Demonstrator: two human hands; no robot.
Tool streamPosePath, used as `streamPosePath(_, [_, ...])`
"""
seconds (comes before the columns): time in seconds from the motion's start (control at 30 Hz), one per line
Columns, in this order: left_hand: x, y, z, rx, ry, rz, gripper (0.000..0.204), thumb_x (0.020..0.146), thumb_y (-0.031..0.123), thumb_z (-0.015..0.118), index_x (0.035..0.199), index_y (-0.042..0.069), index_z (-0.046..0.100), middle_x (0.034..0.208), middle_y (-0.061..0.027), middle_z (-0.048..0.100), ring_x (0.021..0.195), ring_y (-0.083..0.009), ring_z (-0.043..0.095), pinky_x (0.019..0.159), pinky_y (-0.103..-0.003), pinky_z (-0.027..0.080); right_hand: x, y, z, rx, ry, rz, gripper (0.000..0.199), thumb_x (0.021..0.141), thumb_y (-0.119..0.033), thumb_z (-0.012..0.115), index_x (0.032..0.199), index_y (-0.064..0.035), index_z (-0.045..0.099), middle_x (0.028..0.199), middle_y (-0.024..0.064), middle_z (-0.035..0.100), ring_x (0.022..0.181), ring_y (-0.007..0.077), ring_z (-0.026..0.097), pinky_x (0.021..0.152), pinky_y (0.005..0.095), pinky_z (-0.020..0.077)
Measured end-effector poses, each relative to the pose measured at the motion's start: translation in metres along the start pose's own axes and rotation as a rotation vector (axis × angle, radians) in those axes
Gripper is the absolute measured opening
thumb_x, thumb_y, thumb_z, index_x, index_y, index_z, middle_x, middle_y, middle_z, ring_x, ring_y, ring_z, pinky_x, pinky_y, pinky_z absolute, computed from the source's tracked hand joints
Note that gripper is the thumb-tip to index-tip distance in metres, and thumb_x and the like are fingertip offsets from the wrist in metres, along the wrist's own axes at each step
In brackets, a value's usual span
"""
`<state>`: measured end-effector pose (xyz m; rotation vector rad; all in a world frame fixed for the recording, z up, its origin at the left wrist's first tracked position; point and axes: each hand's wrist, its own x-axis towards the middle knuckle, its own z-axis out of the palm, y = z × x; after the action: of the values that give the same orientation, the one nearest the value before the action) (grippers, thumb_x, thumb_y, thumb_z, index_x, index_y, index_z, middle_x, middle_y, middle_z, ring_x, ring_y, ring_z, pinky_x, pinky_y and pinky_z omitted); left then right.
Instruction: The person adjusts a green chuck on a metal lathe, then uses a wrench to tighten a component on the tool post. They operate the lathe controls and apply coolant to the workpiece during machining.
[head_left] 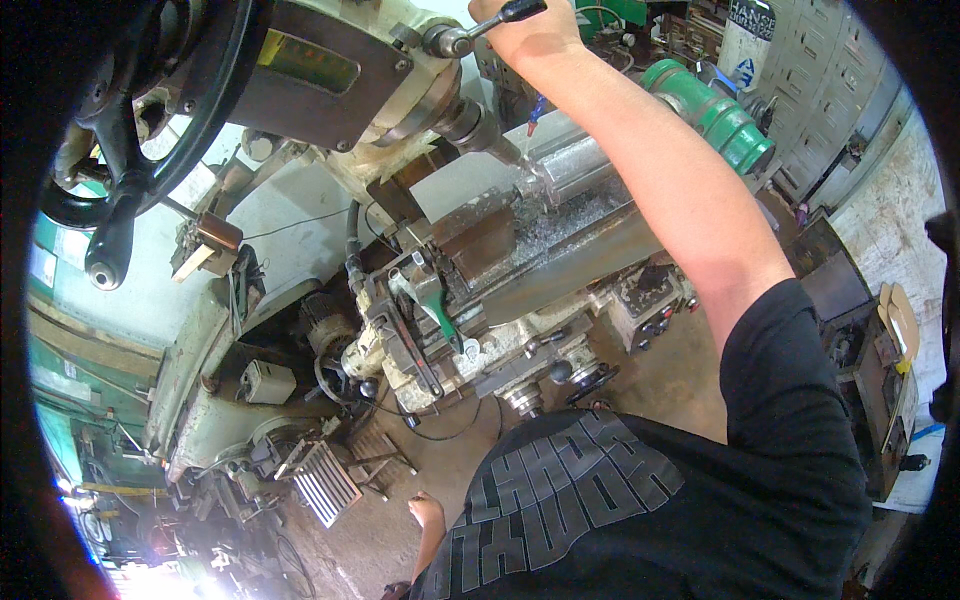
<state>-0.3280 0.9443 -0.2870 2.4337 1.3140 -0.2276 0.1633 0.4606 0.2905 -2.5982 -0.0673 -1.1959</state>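
My right arm reaches up to the head of a milling machine [310, 72]. The top edge of the picture cuts off part of my right hand [530, 38], which is beside a metal lever with a black grip [519, 11]. The grip crosses in front of the hand, and my fingers are hidden. Below the head, the spindle with its cutter [490, 135] comes down at a metal workpiece [580, 168] on the table, with metal chips strewn around it. Low at my side, my left hand [427, 510] is small in view, fingers curled, with nothing visible in it.
A big black handwheel [215, 110] juts in at upper left. On the table's left end lies a green-handled tool [438, 312]. Green cylindrical housing [710, 115] sits at the table's right end. A slatted stool [330, 485] stands on the floor; lockers [825, 75] stand far right.
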Motion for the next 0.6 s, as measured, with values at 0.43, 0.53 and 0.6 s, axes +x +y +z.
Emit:
streamPosePath(0.43, [-0.009,0.003,-0.001,-0.033,0.009,-0.046,0.043,0.105,0.029,0.051,0.114,-0.014,0.055,0.117,-0.037,0.062,0.115,-0.0497,0.06,0.1,-0.054,0.048,-0.05,0.085,0.04,0.242,0.215,0.093,0.034,0.095,-0.031,0.056,0.105,-0.0022,0.071,0.093,0.0285,0.072,0.092,0.0456,0.071,0.084,0.0524,0.0573])
streamPosePath(0.53, [-0.009,0.002,0.0,-0.036,-0.014,-0.08,0.044,0.105,0.029,0.051,0.113,-0.014,0.055,0.116,-0.0371,0.062,0.113,-0.0501,0.06,0.099,-0.054,0.049,-0.071,0.111,0.069,0.259,-0.191,0.196,0.034,0.089,-0.021,0.057,0.104,0.0031,0.074,0.09,0.0277,0.073,0.082,0.0427,0.072,0.083,0.0487,0.0579])
streamPosePath(0.6, [-0.007,0.001,0.0,-0.019,-0.037,-0.11,0.043,0.104,0.029,0.051,0.112,-0.014,0.056,0.116,-0.037,0.062,0.112,-0.0504,0.061,0.098,-0.054,0.049,-0.083,0.12,0.081,0.632,-0.428,0.334,0.037,0.089,-0.03,0.066,0.104,0.0035,0.074,0.088,0.0225,0.074,0.083,0.0369,0.072,0.083,0.0423,0.0559])
